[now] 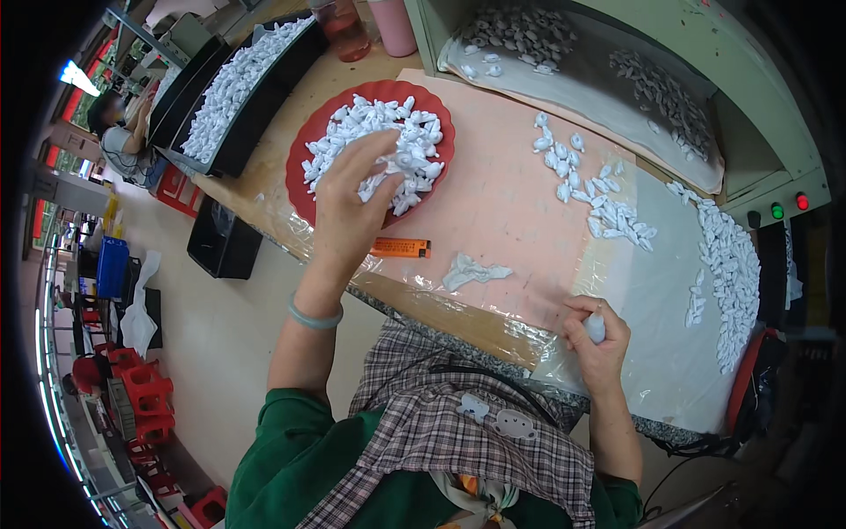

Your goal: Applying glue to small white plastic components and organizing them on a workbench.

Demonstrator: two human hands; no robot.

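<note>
My left hand point(348, 189) reaches over a red scalloped plate point(298, 189) heaped with small white moulded pieces point(352, 119). Its thumb and fingers are curved and apart above the heap; no piece shows clearly gripped between them. Near the table's front edge my right hand point(604, 344) is closed around a small pale bottle-like thing point(595, 328), mostly hidden in the fist. A crumpled whitish cloth point(474, 271) and an orange strip-shaped thing with dark print point(401, 248) lie on the pink sheet point(502, 203) between the hands.
Loose white pieces point(617, 216) lie right of the plate, with a larger pile point(731, 273) at the far right. A green box-like cabinet point(767, 97) holding more pieces stands behind. A black tray point(251, 88) of pieces and a jar point(344, 35) are at the back left. Another person point(119, 137) sits far left.
</note>
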